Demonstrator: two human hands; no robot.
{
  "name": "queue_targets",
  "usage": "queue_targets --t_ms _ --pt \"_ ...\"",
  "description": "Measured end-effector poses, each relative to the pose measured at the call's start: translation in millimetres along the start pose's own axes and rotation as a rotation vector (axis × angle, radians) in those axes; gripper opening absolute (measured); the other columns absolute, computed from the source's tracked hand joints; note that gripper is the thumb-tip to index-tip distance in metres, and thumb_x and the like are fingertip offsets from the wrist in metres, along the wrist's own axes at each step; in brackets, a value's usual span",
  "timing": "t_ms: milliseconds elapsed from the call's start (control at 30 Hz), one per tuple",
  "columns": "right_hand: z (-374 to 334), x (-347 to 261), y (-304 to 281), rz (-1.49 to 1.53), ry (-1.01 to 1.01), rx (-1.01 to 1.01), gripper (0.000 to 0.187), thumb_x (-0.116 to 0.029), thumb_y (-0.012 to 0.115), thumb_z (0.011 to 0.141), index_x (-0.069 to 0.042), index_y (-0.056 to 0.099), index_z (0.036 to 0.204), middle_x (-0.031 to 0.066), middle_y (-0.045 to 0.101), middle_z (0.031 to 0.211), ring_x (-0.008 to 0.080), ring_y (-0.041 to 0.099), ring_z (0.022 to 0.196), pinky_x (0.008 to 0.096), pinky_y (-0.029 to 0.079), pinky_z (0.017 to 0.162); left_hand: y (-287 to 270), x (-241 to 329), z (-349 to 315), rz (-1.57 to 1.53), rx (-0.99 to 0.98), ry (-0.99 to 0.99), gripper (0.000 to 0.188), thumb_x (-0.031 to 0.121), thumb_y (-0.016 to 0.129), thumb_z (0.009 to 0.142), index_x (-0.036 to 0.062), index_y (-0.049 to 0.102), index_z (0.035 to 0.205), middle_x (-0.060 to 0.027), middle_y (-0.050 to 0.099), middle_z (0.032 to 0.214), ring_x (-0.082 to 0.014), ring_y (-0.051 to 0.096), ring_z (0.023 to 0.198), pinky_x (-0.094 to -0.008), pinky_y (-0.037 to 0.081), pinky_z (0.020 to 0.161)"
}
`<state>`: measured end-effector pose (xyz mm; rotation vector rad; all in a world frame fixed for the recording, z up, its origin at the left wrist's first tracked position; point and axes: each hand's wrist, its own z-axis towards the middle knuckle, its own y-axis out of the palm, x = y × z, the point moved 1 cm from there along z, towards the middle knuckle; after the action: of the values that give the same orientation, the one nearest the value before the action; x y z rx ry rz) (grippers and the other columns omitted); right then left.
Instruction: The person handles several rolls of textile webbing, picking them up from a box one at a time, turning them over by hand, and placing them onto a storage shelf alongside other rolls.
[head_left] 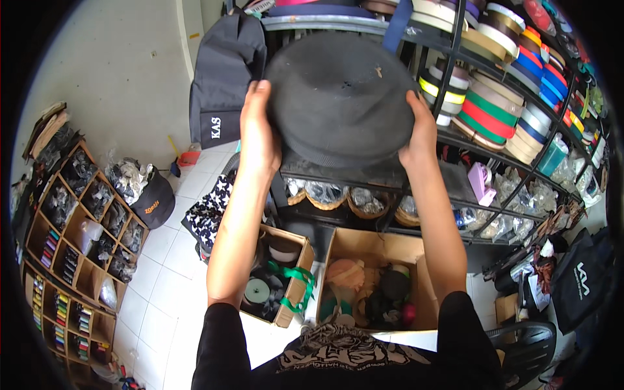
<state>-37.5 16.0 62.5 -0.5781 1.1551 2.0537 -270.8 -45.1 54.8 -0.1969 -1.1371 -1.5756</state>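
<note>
A wide black roll of strap or webbing (341, 97) is held up in front of the shelving, its flat round face toward me with a few pale specks near the middle. My left hand (261, 130) is closed against its left rim, and my right hand (419, 127) grips the opposite rim. Both arms reach forward. Below them stand two open cardboard boxes: the left box (284, 317) holds dark rolls and a green ribbon (300, 286) over its edge, while the right box (422, 292) contains several rolls in peach, black and pink.
A black rack (448, 49) carries many coloured webbing rolls (484, 114), with baskets (325, 195) on a lower shelf. A dark bag (224, 71) hangs left of the roll. Wooden cubbies (84, 214) stand at far left, near a dark cap (155, 200). A black chair (536, 344) is at lower right.
</note>
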Motion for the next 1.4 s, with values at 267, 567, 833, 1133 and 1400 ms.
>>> queue_targets --t_ms 267,567,833,1133,1400 --pt "119 38 0 -0.027 0.302 0.188 0.03 -0.022 0.046 0.093 0.0 0.055 0.111 0.0148 0.061 0.113 0.0279 0.059 0.104 0.0438 0.046 0.092 -27 -7 55 0.378 -0.402 -0.055 0.074 0.009 0.052 0.083 -0.0117 0.013 0.142 -0.023 0.034 0.142 -0.0218 0.041 0.127 -0.0242 0.028 0.104" --pt "229 92 31 -0.126 0.149 0.4 0.036 -0.009 0.056 0.083 0.01 0.052 0.113 0.0222 0.057 0.117 0.0297 0.06 0.099 0.0409 0.049 0.086 -31 -60 143 0.757 -0.237 0.195 0.083 0.023 0.069 0.074 -0.0175 0.029 0.134 -0.0318 0.044 0.132 -0.0294 0.05 0.121 -0.0286 0.038 0.099" --pt "272 134 7 -0.393 0.17 0.479 0.034 -0.011 0.048 0.086 0.01 0.051 0.113 0.0212 0.06 0.109 0.0322 0.062 0.095 0.0472 0.05 0.081 -22 -81 165 1.082 -0.209 0.15 0.073 0.016 0.067 0.079 -0.0167 0.03 0.134 -0.0297 0.054 0.123 -0.0256 0.058 0.111 -0.0276 0.042 0.094" --pt "285 120 11 -0.538 0.308 0.197 0.039 -0.015 0.037 0.086 0.004 0.055 0.114 0.0235 0.06 0.108 0.0343 0.064 0.085 0.0524 0.053 0.067 -19 -95 175 0.923 -0.134 0.17 0.068 0.021 0.065 0.075 -0.0095 0.042 0.131 -0.0338 0.052 0.12 -0.0372 0.054 0.115 -0.0328 0.04 0.099" --pt "248 98 37 -1.148 0.454 -0.117 0.059 -0.037 0.046 0.089 -0.005 0.037 0.138 0.0151 0.034 0.144 0.0255 0.038 0.127 0.0405 0.033 0.101 -35 -98 168 1.223 -0.096 0.335 0.061 0.014 0.059 0.076 -0.0036 0.043 0.132 -0.0318 0.045 0.129 -0.0408 0.052 0.112 -0.038 0.041 0.097"
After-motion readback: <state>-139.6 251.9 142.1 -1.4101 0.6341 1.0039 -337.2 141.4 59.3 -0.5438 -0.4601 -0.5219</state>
